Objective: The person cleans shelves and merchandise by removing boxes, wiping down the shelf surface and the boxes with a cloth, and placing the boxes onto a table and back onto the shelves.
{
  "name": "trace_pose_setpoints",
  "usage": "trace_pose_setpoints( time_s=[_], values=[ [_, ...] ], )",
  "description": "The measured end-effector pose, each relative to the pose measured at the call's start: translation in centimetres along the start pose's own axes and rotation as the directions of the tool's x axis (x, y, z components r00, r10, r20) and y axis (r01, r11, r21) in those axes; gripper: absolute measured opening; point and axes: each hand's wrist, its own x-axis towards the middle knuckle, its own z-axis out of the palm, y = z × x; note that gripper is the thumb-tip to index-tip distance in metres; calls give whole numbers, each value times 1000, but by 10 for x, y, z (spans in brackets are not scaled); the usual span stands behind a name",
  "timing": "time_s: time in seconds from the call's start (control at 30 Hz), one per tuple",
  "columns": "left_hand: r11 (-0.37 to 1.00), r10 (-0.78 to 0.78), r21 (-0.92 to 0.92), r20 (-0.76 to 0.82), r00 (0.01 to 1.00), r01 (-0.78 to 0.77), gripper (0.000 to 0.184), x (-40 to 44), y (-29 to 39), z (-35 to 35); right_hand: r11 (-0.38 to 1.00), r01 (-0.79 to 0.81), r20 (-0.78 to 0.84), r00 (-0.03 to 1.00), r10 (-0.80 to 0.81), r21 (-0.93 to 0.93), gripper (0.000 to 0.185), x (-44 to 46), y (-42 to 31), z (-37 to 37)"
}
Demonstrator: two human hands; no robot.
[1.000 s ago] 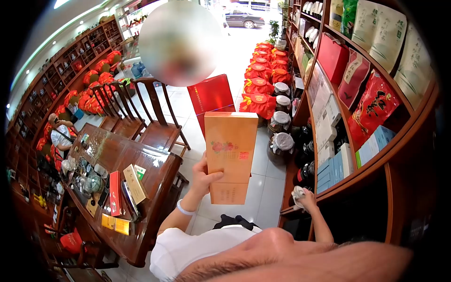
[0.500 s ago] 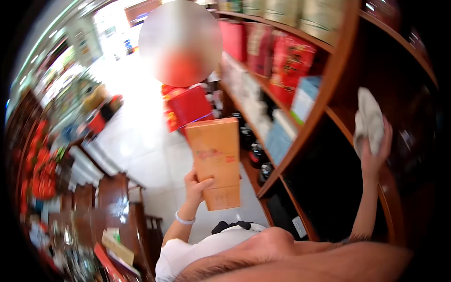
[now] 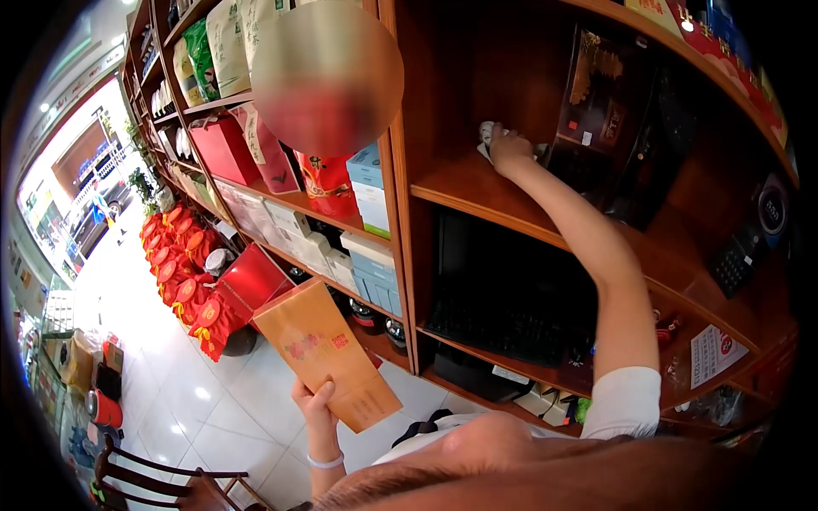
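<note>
Shop — shelves [image 3: 401,221] of packaged bags [image 3: 225,53] and boxes [image 3: 369,192] — red-covered jars [image 3: 183,271], street doorway [image 3: 79,181].

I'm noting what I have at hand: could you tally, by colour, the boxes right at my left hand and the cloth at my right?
Orange box: 1, gripped in the left hand
Red box: 1, just behind the orange one
Whitish cloth: 1, at the right hand
Total: 3
</note>
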Motion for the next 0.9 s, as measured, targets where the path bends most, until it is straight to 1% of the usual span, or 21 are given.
trace_pose_setpoints(
  time_s=[0.03, 0.07, 0.13, 0.17, 0.23, 0.27, 0.33, 0.37, 0.4, 0.47, 0.5, 0.53, 0.6, 0.63, 0.7, 0.73, 0.77, 0.8, 0.83, 0.87, 0.9],
  values=[
    [1000, -11, 2, -12, 1000, 11, 38, 0, -1, -1, 994, -111, 33, 993, 110, 15, 66, 15, -1, 5],
    [1000, -22, 5, -23, 1000, 22, 38, -1, -2, -2, 994, -112, 25, 993, 112, 14, 66, 29, -3, 11],
    [1000, -3, 3, -44, 999, 3, 37, -3, -5, -9, 994, -112, -32, 993, 113, 6, 50, 44, -7, 14],
    [1000, 12, 6, -69, 998, -12, 36, -4, -6, -12, 993, -117, -39, 992, 117, 5, 50, 54, -8, 14],
    [999, 35, 30, -95, 995, -32, 36, -8, -2, -16, 974, -185, 93, 980, 174, 129, 43, 63, -14, 2],
    [997, 53, 61, -127, 990, -45, 36, -9, -1, -18, 974, -189, 83, 980, 179, 126, 43, 69, -13, 6],
    [996, 52, 76, -125, 991, -43, 36, -11, -2, -30, 983, -8, -105, 994, 28, 185, 36, 78, -11, 22],
    [994, 49, 107, -129, 990, -35, 37, -12, 0, -36, 965, 105, -110, 991, -80, 242, 37, 81, -3, 24],
    [994, 46, 108, -127, 991, -32, 37, -12, 2, -38, 965, 101, -107, 991, -77, 242, 37, 82, -3, 19],
    [996, 44, 82, -160, 986, -31, 37, -12, 5, -39, 907, -61, -270, 944, 188, 417, 43, 89, -7, 2],
    [996, 51, 81, -162, 985, -38, 37, -13, 8, -38, 881, -40, -451, 847, 280, 472, 38, 95, -9, -11],
    [994, 26, 111, -172, 985, -7, 37, -13, 13, -37, 852, -7, -602, 705, 376, 524, 36, 101, -11, -27],
    [990, 12, 140, -181, 983, 13, 37, -10, 13, -37, 888, -4, -684, 636, 356, 459, 34, 115, -2, -70],
    [994, -11, 100, -181, 983, 30, 38, -11, 10, -37, 885, 0, -685, 633, 360, 466, 34, 114, 2, -91],
    [997, -29, 62, -181, 983, 41, 39, -11, 4, -38, 975, -169, -672, 707, 222, 145, 36, 113, 7, -122],
    [994, -77, 60, -189, 979, 90, 39, -9, 1, -39, 974, -165, -673, 705, 225, 152, 36, 131, 14, -117],
    [989, -125, 58, -198, 972, 139, 40, -8, 0, -38, 907, -47, -660, 670, 340, 419, 38, 155, 23, -103],
    [990, -114, 59, -202, 973, 128, 40, -8, 3, -29, 841, 27, -643, 658, 392, 540, 39, 167, 22, -93],
    [996, -60, 54, -194, 979, 71, 40, -7, 10, -14, 757, 104, -624, 644, 443, 645, 40, 177, 21, -83],
    [998, -13, 54, -186, 982, 24, 40, -7, 15, -6, 964, -171, -704, 659, 267, 206, 44, 182, 20, -64],
    [998, -20, 62, -189, 982, 32, 40, -6, 12, -12, 869, -388, -679, 729, 86, -307, 49, 178, 20, -49]
  ],
)
